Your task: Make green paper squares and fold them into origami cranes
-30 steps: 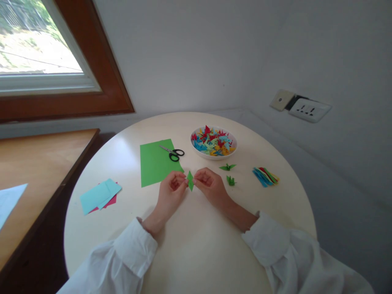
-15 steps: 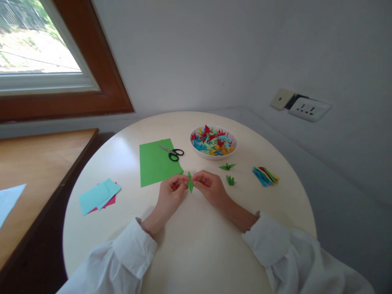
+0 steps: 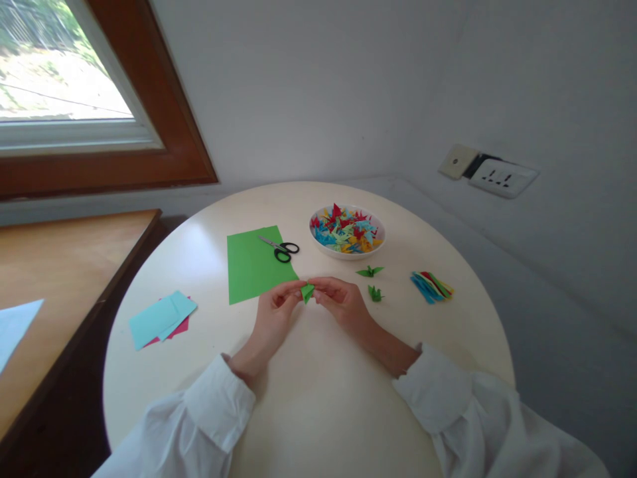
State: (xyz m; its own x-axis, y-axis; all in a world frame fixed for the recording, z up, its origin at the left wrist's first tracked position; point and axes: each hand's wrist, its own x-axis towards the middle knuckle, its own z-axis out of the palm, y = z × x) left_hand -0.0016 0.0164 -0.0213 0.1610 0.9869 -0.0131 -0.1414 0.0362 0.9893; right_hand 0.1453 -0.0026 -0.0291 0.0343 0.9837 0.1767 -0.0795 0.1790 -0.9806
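We hold a small folded green paper [image 3: 307, 293], crisp-edged and tapering to a point at its lower end. Our left hand [image 3: 273, 311] pinches its left edge between thumb and index finger, the remaining fingers curled; our right hand [image 3: 348, 307] pinches the opposite edge in the same manner. Both wrists angle inward from loose white fabric sleeves [image 3: 216, 405], so the folded piece sits midway between the two sets of fingertips, above the smooth, round, cream-coloured table [image 3: 323, 411]. Just beyond the left hand we locate a flat green paper sheet [image 3: 253, 269], with black-handled metal scissors [image 3: 284, 251] lying partly across its right edge. To the right of the right hand lie two folded green cranes [image 3: 375, 293], placed one behind the other. Farther back, a white oval bowl [image 3: 343, 255] contains a heap of multicoloured folded paper figures [image 3: 346, 229]. At far right we note a bundle of narrow coloured strips [image 3: 432, 287]; at far left, light-blue sheets [image 3: 159, 321] overlap red paper [image 3: 180, 328].
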